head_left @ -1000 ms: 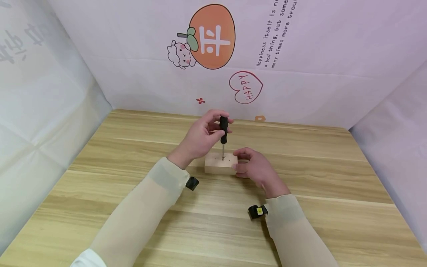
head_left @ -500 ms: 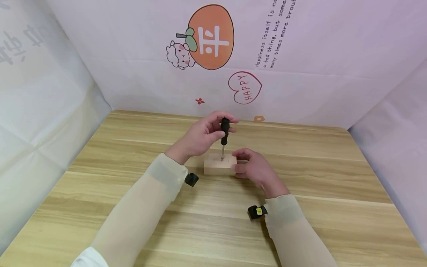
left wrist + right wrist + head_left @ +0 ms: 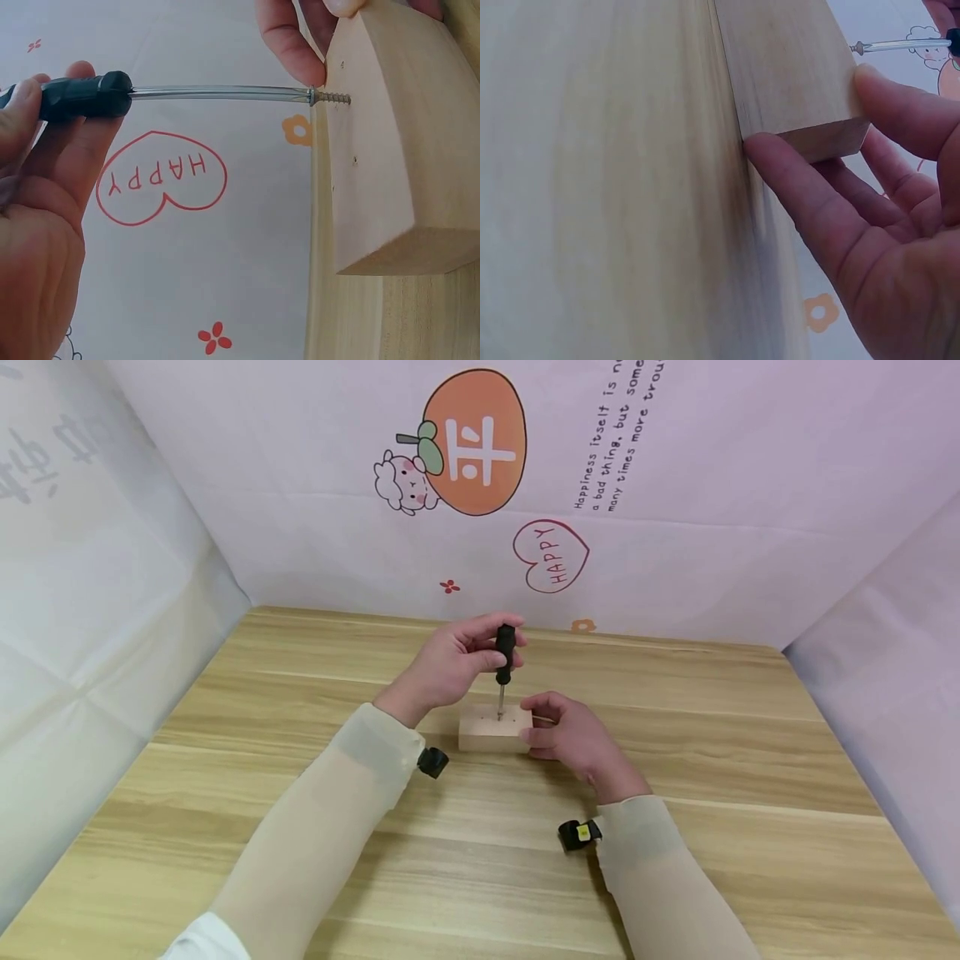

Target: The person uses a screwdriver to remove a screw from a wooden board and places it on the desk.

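Observation:
My left hand (image 3: pixel 448 662) grips the black handle of a screwdriver (image 3: pixel 505 653), which stands nearly upright. Its metal shaft meets the head of a screw (image 3: pixel 330 97), and the screw's tip sits in the top face of a pale wooden block (image 3: pixel 386 142). Much of the thread still shows above the wood. Small holes dot that face on both sides of the screw. At the block's right end my right hand (image 3: pixel 573 739) holds it between thumb and fingers, as the right wrist view shows at close range (image 3: pixel 885 217).
The block lies on a wood-grain table (image 3: pixel 465 852). Behind the table rises a white printed cloth (image 3: pixel 675 560), with more white cloth (image 3: pixel 90 635) at the left side. Black wrist cameras (image 3: pixel 579 836) are strapped near both cuffs.
My left fingers, stretched out half a second ago, are drawn in closer around the screwdriver handle. The block and my right hand stay nearly in place.

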Motion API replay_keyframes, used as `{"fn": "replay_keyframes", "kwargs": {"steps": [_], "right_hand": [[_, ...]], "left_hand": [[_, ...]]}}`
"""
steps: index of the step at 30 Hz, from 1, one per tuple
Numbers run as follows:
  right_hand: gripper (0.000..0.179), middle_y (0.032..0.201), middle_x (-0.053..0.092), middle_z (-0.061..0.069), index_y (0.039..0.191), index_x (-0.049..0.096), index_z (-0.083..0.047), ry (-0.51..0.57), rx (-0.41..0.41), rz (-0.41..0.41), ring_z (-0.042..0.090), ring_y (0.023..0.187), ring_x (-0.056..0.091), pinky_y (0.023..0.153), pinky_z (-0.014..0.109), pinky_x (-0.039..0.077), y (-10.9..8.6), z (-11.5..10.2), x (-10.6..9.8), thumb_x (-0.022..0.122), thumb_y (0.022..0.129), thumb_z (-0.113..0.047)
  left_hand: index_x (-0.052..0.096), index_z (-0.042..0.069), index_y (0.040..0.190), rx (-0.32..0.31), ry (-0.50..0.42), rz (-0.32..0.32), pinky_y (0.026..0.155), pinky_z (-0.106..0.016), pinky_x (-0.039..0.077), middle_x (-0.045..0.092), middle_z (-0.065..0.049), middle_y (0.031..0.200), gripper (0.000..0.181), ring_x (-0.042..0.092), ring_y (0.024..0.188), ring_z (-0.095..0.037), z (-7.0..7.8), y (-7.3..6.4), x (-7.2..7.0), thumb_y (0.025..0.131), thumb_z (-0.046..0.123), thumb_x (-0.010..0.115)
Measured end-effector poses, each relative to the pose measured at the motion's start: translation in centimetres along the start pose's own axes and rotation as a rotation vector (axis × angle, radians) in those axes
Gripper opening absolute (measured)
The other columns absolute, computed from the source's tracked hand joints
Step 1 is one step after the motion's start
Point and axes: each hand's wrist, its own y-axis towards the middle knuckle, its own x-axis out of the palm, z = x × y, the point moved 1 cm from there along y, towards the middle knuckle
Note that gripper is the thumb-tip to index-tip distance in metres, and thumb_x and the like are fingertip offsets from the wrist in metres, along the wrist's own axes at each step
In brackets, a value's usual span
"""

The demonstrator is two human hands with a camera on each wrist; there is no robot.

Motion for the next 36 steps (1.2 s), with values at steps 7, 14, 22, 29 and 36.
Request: {"fn": "replay_keyframes", "kwargs": {"steps": [7,14,22,29,36], "right_hand": [[0.043,0.139,0.052,0.014,0.131,0.058,-0.005,-0.019,0.004,0.005,0.031,0.126,0.051,0.084,0.040,0.057,-0.24,-0.37,0.05,0.073,0.090,-0.002],[0.042,0.137,0.054,0.013,0.129,0.059,-0.005,-0.041,0.008,0.019,0.030,0.125,0.051,0.083,0.040,0.057,-0.29,-0.72,-0.08,0.073,0.090,-0.001],[0.038,0.136,0.054,0.008,0.126,0.061,-0.010,-0.072,0.003,-0.018,0.027,0.128,0.049,0.084,0.037,0.057,-0.45,-0.59,-0.13,0.074,0.090,-0.007],[0.042,0.135,0.055,0.009,0.125,0.063,-0.012,-0.113,-0.007,-0.050,0.029,0.125,0.051,0.085,0.038,0.056,-0.51,-0.20,-0.30,0.079,0.086,-0.010],[0.039,0.128,0.059,0.010,0.121,0.065,-0.011,-0.130,-0.014,-0.001,0.027,0.118,0.057,0.080,0.037,0.058,-0.42,-0.26,0.17,0.080,0.085,-0.007]], "left_hand": [[0.064,0.004,0.131,-0.032,0.022,0.079,0.090,-0.038,0.054,0.068,-0.015,0.115,0.041,0.071,0.096,-0.030,-0.04,-0.04,0.28,0.094,-0.011,0.060],[0.068,0.009,0.129,-0.026,0.057,0.127,0.089,-0.035,0.055,0.069,-0.012,0.113,0.040,0.072,0.095,-0.026,0.44,-0.28,0.80,0.093,-0.007,0.063],[0.060,-0.002,0.127,0.064,-0.026,-0.071,0.096,-0.043,0.050,0.063,-0.018,0.126,0.032,0.062,0.115,-0.036,0.63,-0.17,0.00,0.096,-0.010,0.056],[0.056,-0.002,0.135,0.019,-0.045,-0.123,0.092,-0.045,0.053,0.063,-0.016,0.119,0.040,0.068,0.101,-0.034,0.63,0.04,-0.15,0.096,-0.011,0.056],[0.061,-0.003,0.132,0.019,0.030,-0.012,0.089,-0.042,0.055,0.067,-0.016,0.112,0.040,0.071,0.092,-0.032,0.50,-0.01,0.21,0.093,-0.011,0.060]]}}
